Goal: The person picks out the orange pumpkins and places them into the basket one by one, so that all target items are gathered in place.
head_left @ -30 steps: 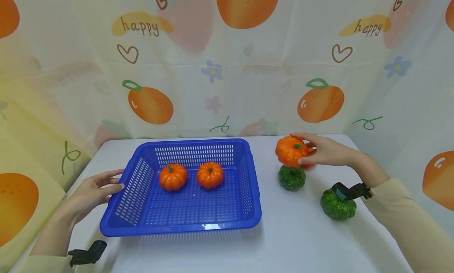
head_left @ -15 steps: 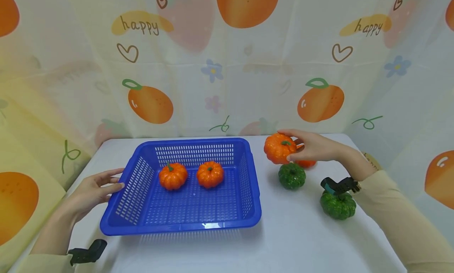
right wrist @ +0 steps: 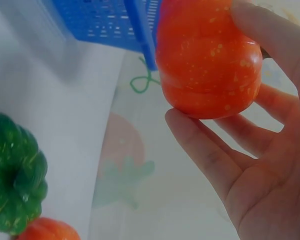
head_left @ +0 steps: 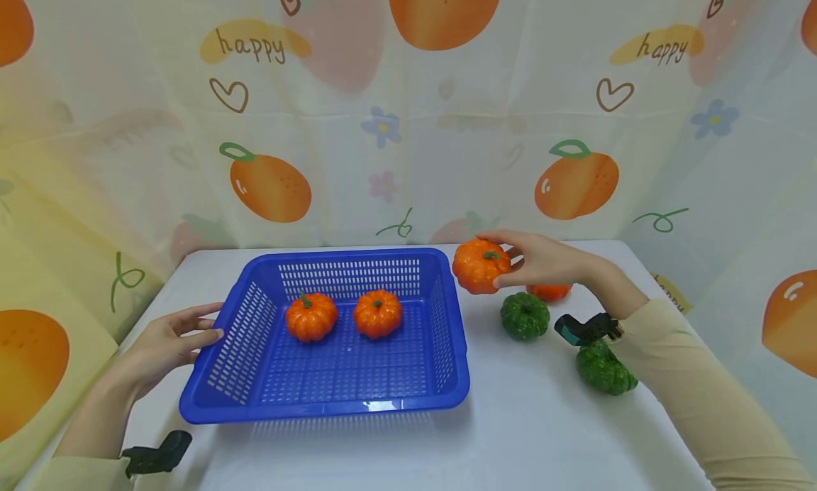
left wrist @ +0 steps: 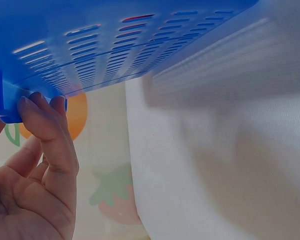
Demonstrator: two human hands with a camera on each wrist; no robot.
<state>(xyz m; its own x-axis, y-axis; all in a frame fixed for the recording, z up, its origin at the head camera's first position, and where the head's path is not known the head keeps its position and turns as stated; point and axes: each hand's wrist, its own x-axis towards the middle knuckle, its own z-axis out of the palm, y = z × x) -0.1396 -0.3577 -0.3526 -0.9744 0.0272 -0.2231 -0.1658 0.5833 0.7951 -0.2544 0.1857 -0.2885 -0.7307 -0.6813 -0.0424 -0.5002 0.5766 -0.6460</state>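
My right hand holds an orange pumpkin with a green stem, up off the table beside the basket's right rim. In the right wrist view the thumb and fingers pinch that pumpkin from both sides. My left hand grips the left rim of a blue plastic basket; in the left wrist view its fingertips curl at the rim's edge. Inside the basket sit two orange pumpkins, a left one and a right one.
Right of the basket, a green pumpkin stands on the white table. Behind it an orange pumpkin is partly hidden. Another green pumpkin lies under the right wrist, partly covered. A printed curtain hangs behind the table.
My right hand has lifted the orange pumpkin from above the green one and carried it left to the basket's right rim. The left hand and the basket have stayed put.
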